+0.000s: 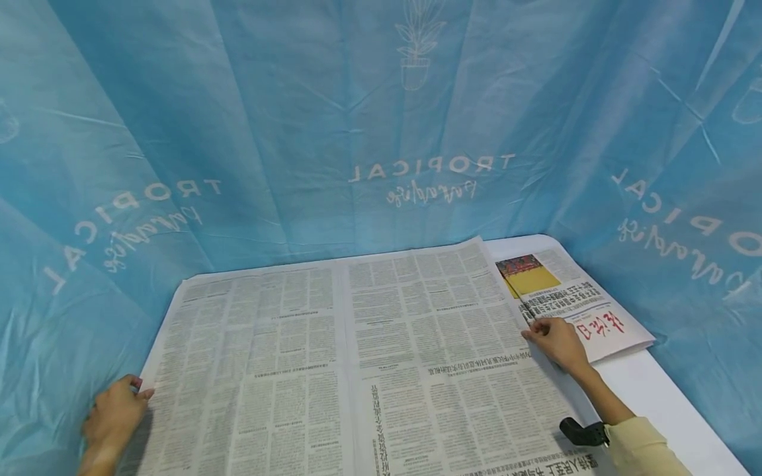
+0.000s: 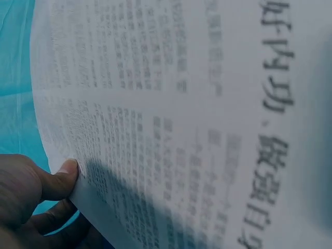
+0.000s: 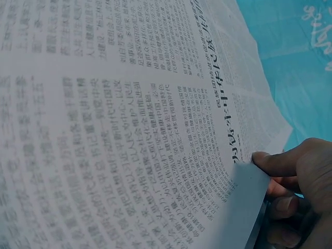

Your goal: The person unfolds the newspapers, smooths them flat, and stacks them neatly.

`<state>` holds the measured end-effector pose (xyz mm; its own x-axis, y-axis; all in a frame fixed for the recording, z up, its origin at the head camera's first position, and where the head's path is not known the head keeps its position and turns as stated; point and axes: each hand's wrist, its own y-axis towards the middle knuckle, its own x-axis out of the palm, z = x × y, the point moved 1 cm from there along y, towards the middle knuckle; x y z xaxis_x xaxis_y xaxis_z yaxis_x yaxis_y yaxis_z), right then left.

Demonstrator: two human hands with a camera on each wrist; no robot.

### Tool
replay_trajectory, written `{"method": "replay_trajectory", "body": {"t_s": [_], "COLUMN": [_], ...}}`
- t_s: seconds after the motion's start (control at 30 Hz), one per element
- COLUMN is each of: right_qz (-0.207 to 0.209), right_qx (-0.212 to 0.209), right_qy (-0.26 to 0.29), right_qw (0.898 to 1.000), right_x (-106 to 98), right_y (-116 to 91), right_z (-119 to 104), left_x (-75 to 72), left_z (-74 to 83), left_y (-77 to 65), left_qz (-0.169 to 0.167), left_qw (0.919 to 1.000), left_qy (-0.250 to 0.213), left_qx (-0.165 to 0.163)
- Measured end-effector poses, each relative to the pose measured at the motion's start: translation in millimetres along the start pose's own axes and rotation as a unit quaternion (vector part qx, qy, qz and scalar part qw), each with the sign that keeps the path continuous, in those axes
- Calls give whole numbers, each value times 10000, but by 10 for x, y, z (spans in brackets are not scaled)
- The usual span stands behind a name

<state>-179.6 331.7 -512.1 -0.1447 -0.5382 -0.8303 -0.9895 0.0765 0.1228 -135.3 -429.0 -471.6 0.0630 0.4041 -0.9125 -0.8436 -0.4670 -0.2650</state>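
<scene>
A wide newspaper sheet (image 1: 345,357) lies opened out over most of the table, its centre fold running front to back. My left hand (image 1: 117,411) pinches its left edge; the left wrist view has the thumb (image 2: 66,176) on top of the paper and the other fingers below. At the right edge, my right hand (image 1: 558,342) pinches the same newspaper, thumb above and curled fingers beneath in the right wrist view. Close beyond the right hand lies a folded newspaper (image 1: 607,327) with red characters and a yellow picture, partly covered by the open sheet.
A white table (image 1: 673,396) shows along the right side. Blue curtains (image 1: 286,132) printed with white lettering hang behind and on both sides, close to the table's edges. A black strap device (image 1: 583,433) sits on the right wrist.
</scene>
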Motion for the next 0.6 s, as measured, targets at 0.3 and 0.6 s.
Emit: {"method": "replay_trajectory", "body": {"t_s": [0.3,0.6], "right_qz": [-22,-1], "right_qx": [121,117], "right_qy": [61,71], "right_qw": [9999,9999], "right_x": [10,25], "right_y": [-7,-11], "right_z": [-3,22], "left_x": [3,18], "left_z": [10,-14], "left_y": [-14,-33], "left_qz": [82,187], "left_qw": [9999,9998], "left_qy": [136,45], "left_qx": [-16,4]}}
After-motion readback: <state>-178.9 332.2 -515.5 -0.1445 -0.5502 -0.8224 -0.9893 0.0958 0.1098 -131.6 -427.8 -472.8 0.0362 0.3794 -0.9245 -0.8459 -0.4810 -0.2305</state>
